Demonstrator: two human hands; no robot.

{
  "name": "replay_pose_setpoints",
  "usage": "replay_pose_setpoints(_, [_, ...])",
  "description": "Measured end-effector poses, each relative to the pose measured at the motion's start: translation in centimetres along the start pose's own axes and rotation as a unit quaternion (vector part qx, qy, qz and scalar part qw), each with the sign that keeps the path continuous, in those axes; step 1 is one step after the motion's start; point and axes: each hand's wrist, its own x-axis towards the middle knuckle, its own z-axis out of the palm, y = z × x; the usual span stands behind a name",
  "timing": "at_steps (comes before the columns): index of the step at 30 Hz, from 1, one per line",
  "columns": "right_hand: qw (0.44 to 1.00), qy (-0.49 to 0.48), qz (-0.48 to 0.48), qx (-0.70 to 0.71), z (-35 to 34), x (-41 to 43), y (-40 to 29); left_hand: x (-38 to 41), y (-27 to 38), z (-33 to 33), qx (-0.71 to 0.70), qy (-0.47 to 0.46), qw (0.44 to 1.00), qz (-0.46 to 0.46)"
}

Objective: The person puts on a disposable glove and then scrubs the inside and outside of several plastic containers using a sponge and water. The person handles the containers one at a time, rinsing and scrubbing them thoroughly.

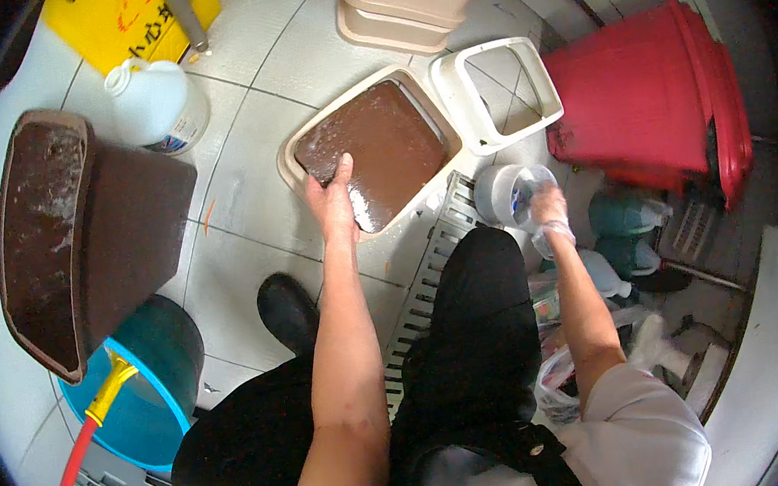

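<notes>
My left hand grips the near-left edge of a wet brown rectangular plastic piece, thumb on top and fingers hidden beneath. A beige plastic rim surrounds this piece on the tiled floor; whether the two are joined I cannot tell. My right hand, blurred, is at the mouth of a clear round plastic tub. Thin clear plastic shows around the right wrist. What the right fingers hold is hidden. Beyond the brown piece lies a white rectangular plastic frame.
At left are a brown plastic bin, a blue bucket with a red hose, and a white jug. A red lidded bin and teal bottles stand right. Stacked beige rims lie ahead; a drain grate crosses the floor.
</notes>
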Motion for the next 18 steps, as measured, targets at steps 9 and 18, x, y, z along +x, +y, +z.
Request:
replay_pose_setpoints(9, [0.982, -0.139, -0.074, -0.106, 7.7, 7.7, 8.8, -1.8, -2.4, 3.8, -0.043, 0.054, 0.998, -0.002])
replay_pose_setpoints(18, [0.89, 0.014, -0.211, 0.404, -6.2, -0.9, -11.4, 0.4, -2.0, 2.8, -0.01, 0.018, 0.997, 0.068])
